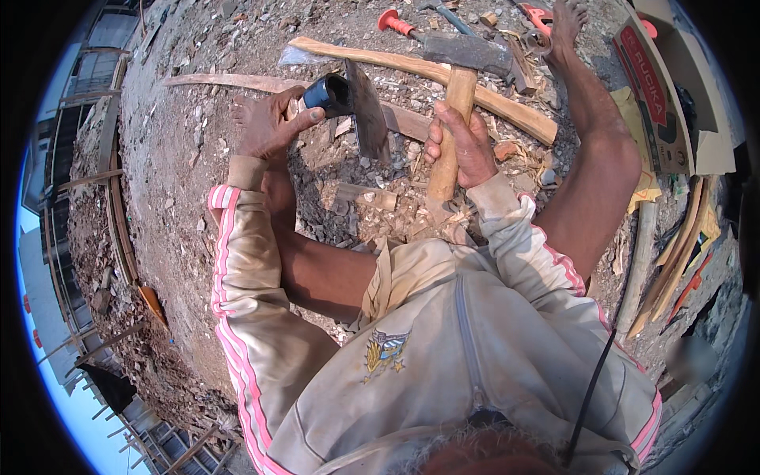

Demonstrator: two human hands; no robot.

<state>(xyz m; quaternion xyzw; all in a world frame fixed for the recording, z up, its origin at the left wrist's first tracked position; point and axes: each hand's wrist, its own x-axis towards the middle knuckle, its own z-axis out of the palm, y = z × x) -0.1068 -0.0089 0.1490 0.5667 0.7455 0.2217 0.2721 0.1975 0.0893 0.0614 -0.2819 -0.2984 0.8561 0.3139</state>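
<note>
My left hand (273, 123) is closed around the blue-black socket (318, 96) of a hoe head. Its dark metal blade (369, 115) is turned nearly edge-on, and the socket's open end shows. My right hand (465, 146) grips the wooden handle of a hammer (461, 89) partway down. The hammer's heavy grey head (469, 54) points away from me, above a long pale wooden handle (518, 113) on the ground. A second, reddish wooden piece (229, 81) lies farther left and runs behind the hoe blade.
Wood chips and stones cover the ground between my bent legs. Beyond the hammer lies a tool with a red grip (393, 21). To the right stand an opened cardboard box (673, 95), a wooden pole (638, 265) and several wood strips (673, 261). A fence-like wooden structure (115, 174) runs along the left.
</note>
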